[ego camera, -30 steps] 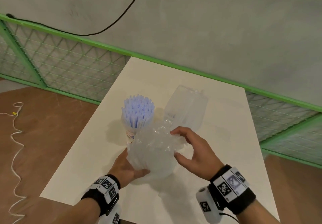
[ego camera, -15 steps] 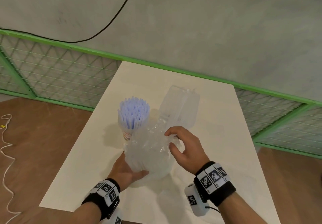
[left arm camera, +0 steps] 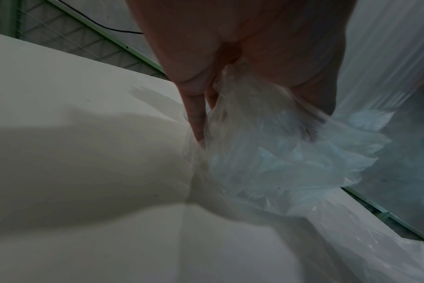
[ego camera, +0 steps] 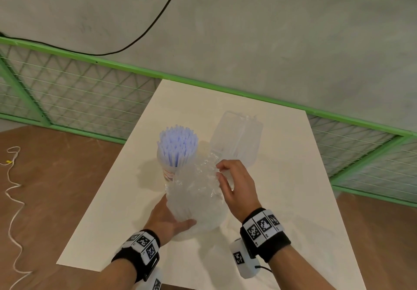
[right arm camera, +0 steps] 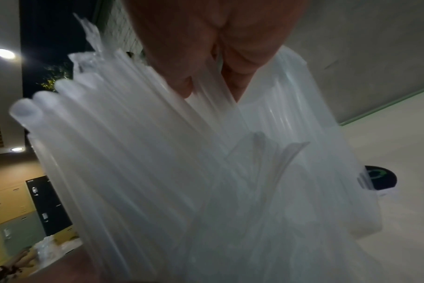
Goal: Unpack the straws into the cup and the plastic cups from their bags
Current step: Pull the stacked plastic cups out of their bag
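White table [ego camera: 282,176] before me. Green mesh fence [ego camera: 74,100] along far side, black cable [ego camera: 146,32] on grey wall, white cord [ego camera: 13,190] on brown floor, left.

Blurred translucent straws [right arm camera: 138,162] beneath right hand [right arm camera: 206,38]

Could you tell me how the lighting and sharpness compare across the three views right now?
Head view: bright, even light, sharp; soft shadows on the table. Left wrist view: dim, the plastic bag soft with blur, a broad shadow across the table. Right wrist view: dark and noisy, the clear straws smeared.
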Tool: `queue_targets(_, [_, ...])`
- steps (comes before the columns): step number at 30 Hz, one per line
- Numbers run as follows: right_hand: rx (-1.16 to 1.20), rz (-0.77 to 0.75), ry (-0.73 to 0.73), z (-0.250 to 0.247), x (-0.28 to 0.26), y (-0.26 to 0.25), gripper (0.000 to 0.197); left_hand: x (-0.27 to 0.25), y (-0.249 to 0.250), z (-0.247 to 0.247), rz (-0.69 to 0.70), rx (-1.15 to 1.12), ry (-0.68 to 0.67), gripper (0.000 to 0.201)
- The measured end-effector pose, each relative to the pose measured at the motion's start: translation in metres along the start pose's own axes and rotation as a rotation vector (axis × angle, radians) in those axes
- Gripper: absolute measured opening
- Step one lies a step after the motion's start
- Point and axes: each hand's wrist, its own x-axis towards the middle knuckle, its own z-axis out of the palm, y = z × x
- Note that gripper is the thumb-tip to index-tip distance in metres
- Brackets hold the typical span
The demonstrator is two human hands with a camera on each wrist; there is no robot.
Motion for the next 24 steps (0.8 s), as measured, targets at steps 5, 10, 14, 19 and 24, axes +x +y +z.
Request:
queue_targets(5, [0.01,0.081,-0.008,0.004,0.004,0.003,0.017,-0.001,0.0,0.0,0.012,0.01,0.01,0.1])
queue_targets(10, [0.003,0.029,0.025,0.005,0.008,-0.001,0.021,0.0,0.0,-0.001,0.008,-0.009,0.01,0.107])
queue_targets(14, [0.014,0.089,-0.003,0.007,0.008,0.001,0.006,-0.001,0.0,-0.001,0.019,0.01,0.004,0.11])
queue_targets(19, [0.054,0.179,-0.051,0.002,0.01,-0.004,0.011,-0.001,0.0,-0.001,0.026,0.034,0.015,0.106])
queue_targets(24, [0.002,0.108,0.032,-0.006,0.019,-0.006,0.02,-0.001,0.001,0.0,0.022,0.036,0.017,0.1])
